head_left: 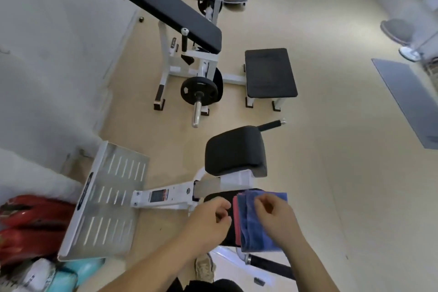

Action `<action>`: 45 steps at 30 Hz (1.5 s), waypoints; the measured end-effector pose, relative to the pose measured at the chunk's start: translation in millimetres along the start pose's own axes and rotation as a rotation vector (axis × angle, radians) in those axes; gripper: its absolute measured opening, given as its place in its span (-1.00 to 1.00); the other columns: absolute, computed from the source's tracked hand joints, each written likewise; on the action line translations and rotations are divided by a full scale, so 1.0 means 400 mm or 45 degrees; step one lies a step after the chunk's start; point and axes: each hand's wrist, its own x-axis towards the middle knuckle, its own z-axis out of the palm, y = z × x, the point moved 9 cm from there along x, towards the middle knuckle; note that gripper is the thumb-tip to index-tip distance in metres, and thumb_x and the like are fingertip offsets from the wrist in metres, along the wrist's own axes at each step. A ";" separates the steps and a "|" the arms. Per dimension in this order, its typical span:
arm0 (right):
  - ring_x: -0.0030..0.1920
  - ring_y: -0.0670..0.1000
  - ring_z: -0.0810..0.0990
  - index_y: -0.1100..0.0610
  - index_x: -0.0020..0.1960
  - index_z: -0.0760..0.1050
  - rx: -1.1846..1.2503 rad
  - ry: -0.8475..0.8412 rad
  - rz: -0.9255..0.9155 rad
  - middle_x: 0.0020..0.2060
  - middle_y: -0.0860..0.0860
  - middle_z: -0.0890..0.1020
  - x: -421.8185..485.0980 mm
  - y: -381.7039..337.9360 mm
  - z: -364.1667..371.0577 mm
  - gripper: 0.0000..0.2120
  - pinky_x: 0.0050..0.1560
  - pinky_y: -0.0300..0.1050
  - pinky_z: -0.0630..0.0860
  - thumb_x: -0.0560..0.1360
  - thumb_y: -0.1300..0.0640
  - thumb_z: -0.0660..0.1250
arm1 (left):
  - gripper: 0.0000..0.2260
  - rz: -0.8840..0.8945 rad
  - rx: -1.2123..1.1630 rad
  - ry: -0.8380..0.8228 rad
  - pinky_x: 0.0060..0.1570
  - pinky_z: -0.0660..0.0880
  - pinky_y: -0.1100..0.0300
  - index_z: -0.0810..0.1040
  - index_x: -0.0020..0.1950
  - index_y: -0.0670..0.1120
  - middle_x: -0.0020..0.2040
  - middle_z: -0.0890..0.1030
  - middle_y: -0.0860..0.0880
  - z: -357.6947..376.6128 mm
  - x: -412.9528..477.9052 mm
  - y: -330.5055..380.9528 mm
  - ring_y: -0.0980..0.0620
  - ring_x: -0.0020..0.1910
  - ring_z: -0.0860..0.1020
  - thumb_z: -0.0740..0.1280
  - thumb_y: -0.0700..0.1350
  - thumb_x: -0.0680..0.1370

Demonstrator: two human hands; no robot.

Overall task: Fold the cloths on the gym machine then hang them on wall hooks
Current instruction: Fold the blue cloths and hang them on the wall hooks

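Head view, looking down at a gym floor. Far left, low: red gear [30,223] against the wall, teal items [80,270] below it. Next right: metal footplate [106,201], slotted, tilted, joined to a white beam [166,195] that runs right to the machine's black seat [216,197]. A black back pad [234,149] stands just above the seat. Left hand [209,219] is over the seat's left part, fingers curled, thumb and forefinger tips close together just beside the pink cloth's left edge; contact is blurred, so I cannot tell whether its grip has hold of anything. Pink cloth [236,216] lies on the seat, only a narrow strip showing. Blue cloth [251,227] lies folded on top of it, covering most of it and hanging over the seat's near edge. Right hand [277,217] rests on the blue cloth's right half, fingers curled down onto the fabric; grip state not resolvable, pinch or plain touch cannot be told. One shoe [205,268] is on the floor below the left hand. Farther back, centre: a second machine with a weight plate [198,90] and a low black bench [270,73]. Far right: grey mat [407,99] flat on the floor.
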 end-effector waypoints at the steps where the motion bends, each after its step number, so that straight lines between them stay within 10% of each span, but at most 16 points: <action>1: -0.19 -0.07 0.58 -0.05 -0.15 0.53 -0.032 0.015 0.051 -0.24 -0.08 0.60 0.008 0.048 -0.006 -0.82 -0.02 -0.16 0.54 0.63 0.07 0.29 | -0.82 -0.026 0.007 -0.044 0.02 0.52 0.35 0.51 0.16 0.16 0.07 0.62 0.13 0.045 0.011 -0.009 0.18 0.03 0.58 0.32 -0.11 0.63; 7: 0.14 0.03 0.60 0.05 0.36 0.45 0.062 0.122 0.269 0.22 -0.01 0.58 0.018 0.259 -0.036 -0.64 0.23 -0.03 0.55 0.59 0.06 0.35 | -0.85 -0.154 0.056 -0.072 0.10 0.56 0.22 0.48 0.00 0.18 0.00 0.60 0.17 0.167 0.051 -0.056 0.17 0.01 0.58 0.36 -0.10 0.61; 13: -0.17 -0.09 0.60 0.10 0.19 0.49 0.085 0.030 0.435 -0.05 -0.01 0.64 0.008 0.353 -0.031 -0.66 -0.22 -0.16 0.47 0.55 -0.11 0.33 | -0.90 -0.151 0.133 -0.078 0.02 0.63 0.04 0.53 0.02 0.09 -0.01 0.63 0.05 0.218 0.080 -0.058 0.01 -0.03 0.63 0.37 -0.06 0.55; 16: -0.23 -0.02 0.57 0.15 -0.09 0.48 0.120 -0.085 0.522 -0.20 0.01 0.61 0.000 0.394 -0.009 -0.63 -0.12 -0.06 0.56 0.56 -0.18 0.30 | -0.90 -0.156 0.133 -0.089 0.00 0.61 0.00 0.52 0.02 0.07 -0.03 0.64 0.01 0.248 0.079 -0.071 -0.05 -0.02 0.63 0.36 -0.08 0.52; 23: -0.04 0.06 0.67 0.06 0.10 0.42 0.403 0.026 0.553 -0.05 0.02 0.67 -0.014 0.408 -0.024 -0.53 0.00 0.02 0.63 0.34 -0.05 0.56 | -0.81 -0.202 0.063 -0.109 0.10 0.62 0.15 0.51 0.16 0.09 0.07 0.65 0.11 0.264 0.083 -0.087 0.09 0.07 0.63 0.36 -0.10 0.57; 28: -0.45 -0.01 0.36 0.17 -0.35 0.48 0.214 0.089 0.403 -0.47 0.01 0.44 -0.021 0.368 -0.036 -0.74 -0.39 -0.17 0.34 0.35 0.04 0.46 | -0.78 -0.217 0.007 -0.087 -0.05 0.49 0.39 0.49 0.20 0.11 0.10 0.62 0.18 0.266 0.084 -0.093 0.22 0.04 0.59 0.37 -0.11 0.59; 39: -0.40 -0.08 0.42 0.11 -0.26 0.34 0.575 0.078 0.077 -0.40 -0.04 0.43 -0.075 0.196 -0.072 -0.61 -0.30 -0.22 0.41 0.32 -0.04 0.54 | -0.68 -0.081 0.038 0.102 0.04 0.43 0.30 0.46 0.32 0.08 0.23 0.48 0.14 0.195 0.061 -0.041 0.15 0.13 0.50 0.38 -0.09 0.58; 45: -0.29 -0.02 0.57 -0.01 -0.05 0.46 0.279 -0.047 -0.342 -0.28 -0.05 0.58 -0.118 0.001 -0.143 -0.78 -0.29 -0.27 0.52 0.45 0.23 0.44 | -0.27 0.654 0.423 0.448 0.46 0.23 0.27 0.17 0.56 0.23 0.57 0.17 0.25 0.012 -0.030 0.220 0.24 0.53 0.19 0.46 -0.11 0.51</action>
